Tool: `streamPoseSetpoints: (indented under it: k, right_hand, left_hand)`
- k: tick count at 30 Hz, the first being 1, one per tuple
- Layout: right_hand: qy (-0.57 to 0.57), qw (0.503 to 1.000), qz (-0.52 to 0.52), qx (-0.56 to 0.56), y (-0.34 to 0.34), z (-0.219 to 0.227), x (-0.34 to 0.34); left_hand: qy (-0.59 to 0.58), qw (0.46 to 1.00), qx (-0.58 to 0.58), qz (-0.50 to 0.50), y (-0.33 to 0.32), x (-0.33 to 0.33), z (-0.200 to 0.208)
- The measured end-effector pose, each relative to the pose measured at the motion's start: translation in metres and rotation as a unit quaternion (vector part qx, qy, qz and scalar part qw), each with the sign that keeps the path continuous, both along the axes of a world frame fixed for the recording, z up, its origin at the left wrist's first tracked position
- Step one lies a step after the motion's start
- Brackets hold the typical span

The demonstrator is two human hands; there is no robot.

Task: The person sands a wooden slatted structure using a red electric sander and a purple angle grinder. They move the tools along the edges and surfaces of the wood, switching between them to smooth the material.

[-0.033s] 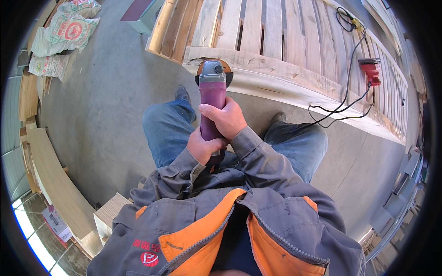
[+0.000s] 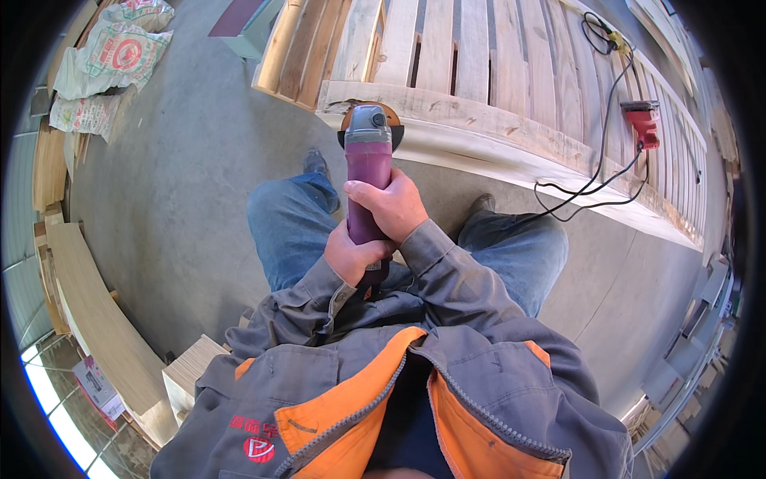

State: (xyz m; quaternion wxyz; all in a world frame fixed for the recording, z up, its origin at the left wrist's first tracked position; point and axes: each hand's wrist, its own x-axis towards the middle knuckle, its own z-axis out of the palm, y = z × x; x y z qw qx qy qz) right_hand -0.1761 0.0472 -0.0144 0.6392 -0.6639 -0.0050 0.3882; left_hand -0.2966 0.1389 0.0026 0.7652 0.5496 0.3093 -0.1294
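Both my hands are wrapped around an angle grinder point(image 2: 369, 166) with a purple body and a grey head. My left hand point(image 2: 345, 254) is closed on its rear part, low in front of my jacket. My right hand point(image 2: 392, 209) grips the middle of the body, thumb laid across the top. An orange-brown disc point(image 2: 391, 116) and a dark guard point(image 2: 398, 137) show around the head, at the near edge of a slatted wooden frame point(image 2: 479, 113). The head hides much of the disc; whether it touches the wood I cannot tell.
A red power tool point(image 2: 643, 128) lies on the slats at the right, its black cord point(image 2: 592, 185) looping over the edge. White sacks point(image 2: 120, 54) and long boards point(image 2: 104, 299) line the left side. A green-grey box-like object point(image 2: 249, 36) stands beyond the grinder.
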Motion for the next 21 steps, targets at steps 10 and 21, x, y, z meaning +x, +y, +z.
streamPoseSetpoints:
  k: [10, 21]
  right_hand:
    - [-0.002, 1.000, -0.008, 0.003, -0.0021, -0.0001, 0.0001]
    - [0.001, 1.000, -0.006, 0.000, -0.0045, -0.0006, 0.0014]
  left_hand:
    - [-0.002, 1.000, 0.001, -0.012, -0.0004, -0.0006, -0.0024]
    - [-0.011, 1.000, 0.001, -0.010, -0.0031, 0.0015, -0.0015]
